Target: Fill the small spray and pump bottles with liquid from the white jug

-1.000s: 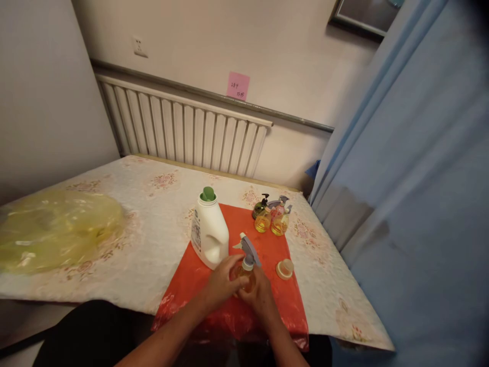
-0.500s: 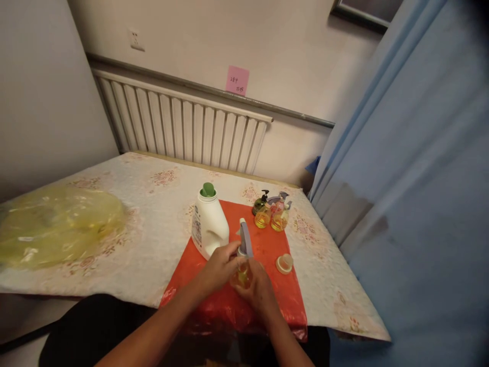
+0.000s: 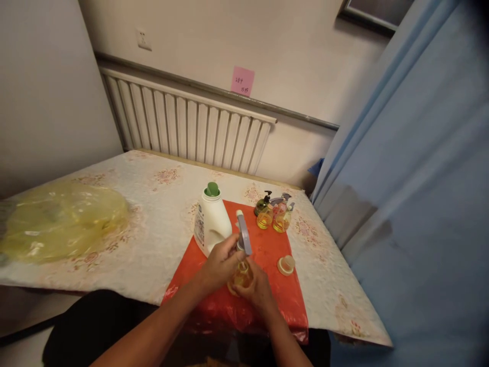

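Between my hands is a small clear spray bottle (image 3: 242,275) with yellow liquid and a grey trigger head (image 3: 243,237), tilted a little. My left hand (image 3: 221,260) is closed at its neck, around the collar of the trigger head. Around the bottle's body my right hand (image 3: 257,288) is wrapped, hiding part of it. Just beyond my left hand stands a white jug (image 3: 214,219), its mouth uncapped with a green spout (image 3: 212,189) inside. To the right of my right hand lies a translucent cap (image 3: 286,265) on the red plastic sheet (image 3: 267,250).
Several small pump and spray bottles (image 3: 273,214) are grouped at the sheet's far right corner. A crumpled yellow plastic bag (image 3: 64,219) lies on the left of the flowered cloth (image 3: 160,244). A blue curtain (image 3: 412,193) hangs along the right side; a radiator (image 3: 191,125) lines the wall.
The trigger head has turned on the bottle, and the bottle now leans more to the left. My left hand has moved up to the collar. The view has shifted slightly.
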